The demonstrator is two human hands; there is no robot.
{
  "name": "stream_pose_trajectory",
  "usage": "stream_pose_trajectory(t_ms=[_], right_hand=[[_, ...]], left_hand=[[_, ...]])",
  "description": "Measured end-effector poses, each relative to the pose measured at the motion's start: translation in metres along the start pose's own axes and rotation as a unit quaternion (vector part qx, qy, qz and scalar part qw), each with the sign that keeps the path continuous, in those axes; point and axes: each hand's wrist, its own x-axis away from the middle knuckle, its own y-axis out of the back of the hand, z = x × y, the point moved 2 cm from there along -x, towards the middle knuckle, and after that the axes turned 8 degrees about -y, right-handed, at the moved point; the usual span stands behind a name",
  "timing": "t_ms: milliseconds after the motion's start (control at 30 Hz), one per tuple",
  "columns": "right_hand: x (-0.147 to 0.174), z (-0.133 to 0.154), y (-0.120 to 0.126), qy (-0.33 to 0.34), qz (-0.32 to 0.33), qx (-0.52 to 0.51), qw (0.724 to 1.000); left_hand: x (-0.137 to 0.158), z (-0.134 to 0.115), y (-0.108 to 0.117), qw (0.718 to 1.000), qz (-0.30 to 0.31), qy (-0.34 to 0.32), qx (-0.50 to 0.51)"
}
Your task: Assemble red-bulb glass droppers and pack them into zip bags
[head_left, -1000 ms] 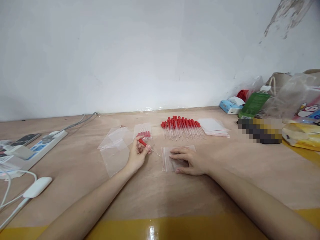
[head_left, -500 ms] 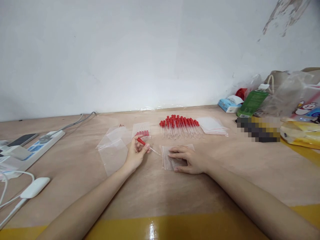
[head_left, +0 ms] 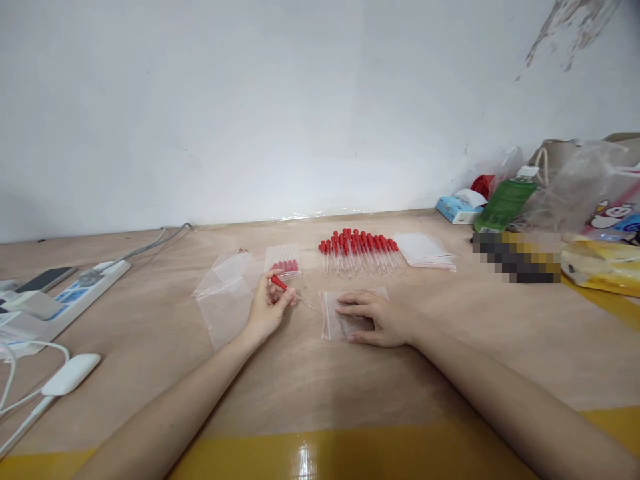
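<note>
Between thumb and fingers, my left hand [head_left: 270, 308] pinches a dropper [head_left: 279, 283] with a red rubber bulb; its thin clear tube points right toward a small zip bag [head_left: 332, 320]. My right hand [head_left: 373, 319] lies over that bag, fingers stretched out and pressing it to the table. Just beyond my left hand is a filled zip bag [head_left: 283, 259] with several red-bulbed droppers inside. Behind the two hands lies a row of loose droppers [head_left: 357, 248], bulbs toward the wall. A stack of zip bags [head_left: 425, 252] sits right of the row.
More clear bags [head_left: 225, 300] lie left of my left hand. A power strip [head_left: 85, 300], phone [head_left: 46, 280] and white cables occupy the left side. On the right are a tissue pack [head_left: 457, 209], a green bottle [head_left: 507, 200] and a yellow packet [head_left: 603, 267].
My left hand has drawn slightly left with the dropper, so the tube's tip is farther from the bag's edge. The right hand stays in place on the bag.
</note>
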Motion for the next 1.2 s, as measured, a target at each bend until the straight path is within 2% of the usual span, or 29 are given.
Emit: stream_pose_trajectory(t_ms=[133,333,700,867,967,1200], right_hand=[[0.000,0.000,0.000,0.005,-0.003,0.001,1.000],[0.000,0.000,0.000,0.003,-0.002,0.002,1.000],[0.000,0.001,0.001,0.008,-0.009,-0.008,1.000],[0.001,0.003,0.002,0.006,-0.004,-0.004,1.000],[0.001,0.003,0.002,0.003,-0.002,-0.002,1.000],[0.001,0.003,0.003,0.001,-0.006,-0.010,1.000]], left_hand=[[0.001,0.000,-0.003,1.000,0.003,-0.003,0.019],[0.002,-0.001,-0.008,0.999,-0.025,0.011,0.044],[0.006,-0.001,-0.018,0.999,-0.015,0.015,0.049],[0.012,-0.001,-0.025,0.999,0.015,-0.051,-0.008],[0.013,-0.003,-0.022,0.995,0.011,-0.085,-0.043],[0.012,-0.007,-0.013,0.992,0.024,-0.097,-0.072]])
